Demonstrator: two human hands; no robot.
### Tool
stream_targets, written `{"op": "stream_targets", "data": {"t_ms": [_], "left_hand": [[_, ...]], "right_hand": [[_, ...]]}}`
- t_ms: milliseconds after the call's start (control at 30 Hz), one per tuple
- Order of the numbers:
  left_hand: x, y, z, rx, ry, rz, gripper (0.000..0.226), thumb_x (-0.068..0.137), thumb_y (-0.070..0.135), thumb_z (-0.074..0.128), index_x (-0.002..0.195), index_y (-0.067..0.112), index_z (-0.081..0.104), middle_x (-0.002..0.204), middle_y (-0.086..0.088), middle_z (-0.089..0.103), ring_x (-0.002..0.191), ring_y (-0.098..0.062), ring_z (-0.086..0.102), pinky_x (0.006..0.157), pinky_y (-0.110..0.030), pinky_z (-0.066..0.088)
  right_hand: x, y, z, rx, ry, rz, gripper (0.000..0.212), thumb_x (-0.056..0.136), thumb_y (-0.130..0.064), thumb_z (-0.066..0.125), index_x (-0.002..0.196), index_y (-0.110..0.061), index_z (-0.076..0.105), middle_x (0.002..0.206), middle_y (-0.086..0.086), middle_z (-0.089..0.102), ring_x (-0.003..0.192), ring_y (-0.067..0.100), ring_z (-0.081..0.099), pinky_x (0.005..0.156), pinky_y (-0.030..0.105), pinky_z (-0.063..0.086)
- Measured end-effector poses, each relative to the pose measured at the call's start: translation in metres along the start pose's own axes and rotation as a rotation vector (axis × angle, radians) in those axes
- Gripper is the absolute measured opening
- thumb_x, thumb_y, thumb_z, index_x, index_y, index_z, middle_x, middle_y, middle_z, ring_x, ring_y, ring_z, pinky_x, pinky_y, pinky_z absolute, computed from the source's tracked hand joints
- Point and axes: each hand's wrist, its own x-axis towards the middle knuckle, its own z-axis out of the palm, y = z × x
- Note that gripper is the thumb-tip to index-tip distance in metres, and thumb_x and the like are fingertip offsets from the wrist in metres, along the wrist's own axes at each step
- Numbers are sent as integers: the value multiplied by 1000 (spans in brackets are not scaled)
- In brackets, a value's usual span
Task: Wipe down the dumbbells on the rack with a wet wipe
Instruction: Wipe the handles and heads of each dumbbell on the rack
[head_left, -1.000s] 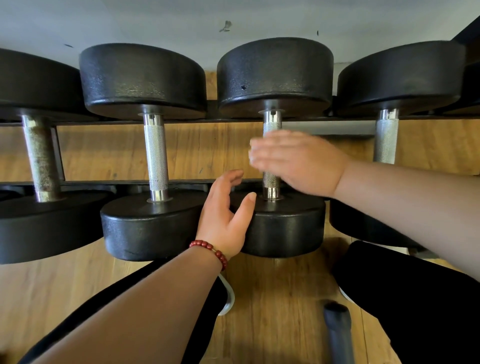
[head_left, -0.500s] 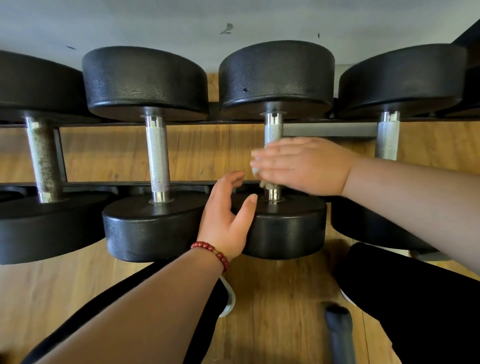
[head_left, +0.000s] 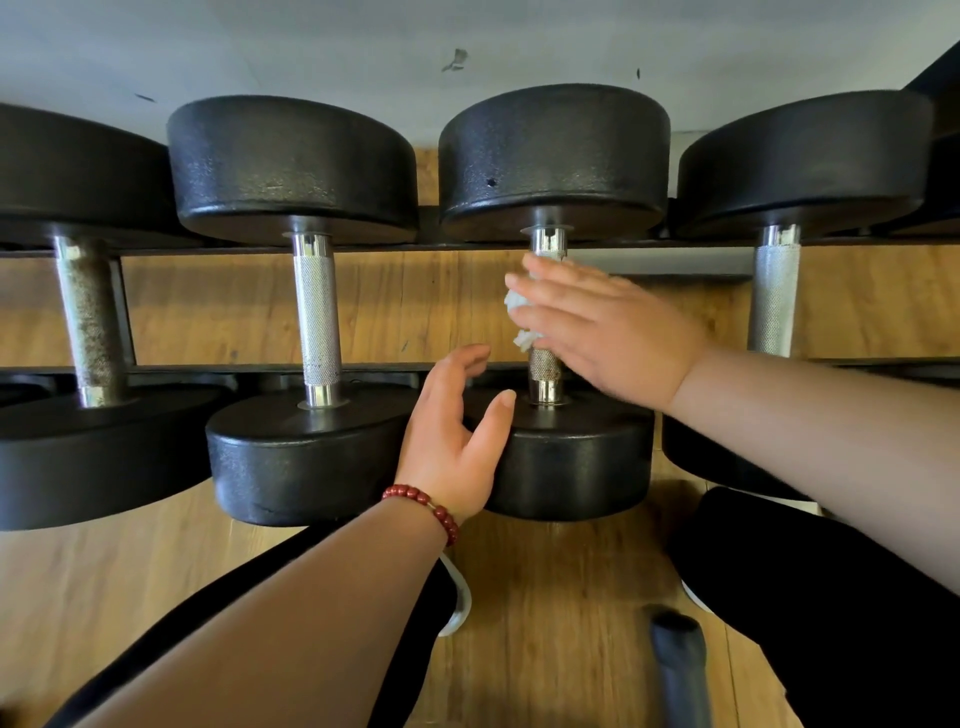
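Note:
Several black dumbbells with knurled steel handles lie across the rack's rails (head_left: 208, 248). My right hand (head_left: 608, 332) lies over the handle (head_left: 544, 369) of the third dumbbell (head_left: 576, 467), fingers straight, pressing a crumpled white wet wipe (head_left: 517, 306) against the handle's upper half. My left hand (head_left: 447, 447), with a red bead bracelet on its wrist, rests on the left side of that dumbbell's near head. Its thumb lies on the head's top edge and its fingers are loosely spread.
The neighbouring dumbbells stand close on both sides: one with a clean handle (head_left: 317, 312), one with a rusty handle (head_left: 91, 322) at far left, another (head_left: 774, 301) at right. Below are my black-trousered knees (head_left: 831, 597) and a dark cylinder (head_left: 680, 670) on the wooden floor.
My right hand has slid up the handle away from the near head, and the white wipe now shows under its fingertips. My left hand has stayed in place.

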Motion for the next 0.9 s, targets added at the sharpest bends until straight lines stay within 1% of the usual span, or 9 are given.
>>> {"op": "stream_targets", "data": {"t_ms": [100, 200, 300, 400, 500, 567, 667, 800, 900], "left_hand": [[-1, 1, 0, 4, 0, -1, 67, 82, 59, 41, 139, 25, 43, 138, 14, 48, 126, 6, 42, 95, -5, 32], [0, 2, 0, 7, -5, -17, 59, 86, 52, 45, 140, 27, 41, 139, 14, 45, 126, 6, 41, 88, 2, 31], [-1, 5, -1, 54, -4, -21, 50, 94, 43, 47, 141, 27, 41, 138, 15, 42, 124, 5, 38, 89, 1, 27], [0, 15, -1, 68, 28, -24, 41, 96, 35, 50, 136, 28, 46, 136, 14, 45, 121, 7, 37, 92, 2, 25], [6, 33, -1, 6, 65, -7, 34, 96, 44, 43, 128, 34, 49, 132, 15, 49, 121, 4, 42, 98, -11, 34], [9, 41, 2, 77, 9, 21, 37, 96, 47, 41, 129, 32, 50, 133, 15, 47, 126, 0, 41, 99, -14, 36], [10, 40, 4, 132, 21, -22, 52, 89, 54, 36, 133, 28, 50, 137, 10, 47, 127, -6, 42, 104, -29, 41], [9, 36, 6, 122, 48, -46, 48, 90, 51, 36, 130, 29, 52, 137, 9, 49, 123, -3, 44, 91, -13, 34], [9, 35, 5, 118, 52, -55, 38, 94, 45, 40, 128, 31, 53, 135, 11, 49, 117, 4, 44, 86, -5, 30]], "right_hand": [[-11, -6, 1, 11, -48, -1, 42, 93, -15, 44, 132, -8, 58, 142, 15, 52, 131, 33, 49, 105, 45, 33], [-10, -8, -10, -23, -15, -18, 40, 92, -12, 44, 127, -7, 62, 136, 13, 58, 127, 31, 53, 104, 42, 35], [-11, -13, -25, -43, 93, 12, 39, 93, -12, 42, 125, -5, 62, 134, 14, 59, 128, 30, 53, 104, 43, 39], [-13, -15, -40, -38, 259, 39, 32, 94, -7, 50, 123, -1, 62, 133, 17, 59, 128, 32, 51, 102, 48, 46], [-9, -14, -53, -46, 395, 75, 28, 93, -2, 58, 121, -1, 64, 133, 16, 59, 129, 30, 50, 102, 48, 45], [0, -9, -60, -56, 458, 136, 29, 92, 0, 58, 120, 0, 64, 132, 17, 60, 128, 32, 51, 101, 49, 46], [31, -5, -65, -40, 424, 230, 32, 94, 0, 55, 125, -3, 62, 137, 16, 56, 133, 34, 46, 106, 50, 40], [63, -10, -59, -138, 315, 110, 31, 98, -12, 49, 125, -6, 63, 137, 13, 57, 134, 33, 45, 113, 43, 27], [50, 4, -64, -113, 296, 95, 35, 100, -15, 44, 131, -7, 58, 140, 12, 54, 136, 31, 43, 114, 42, 27]]}}
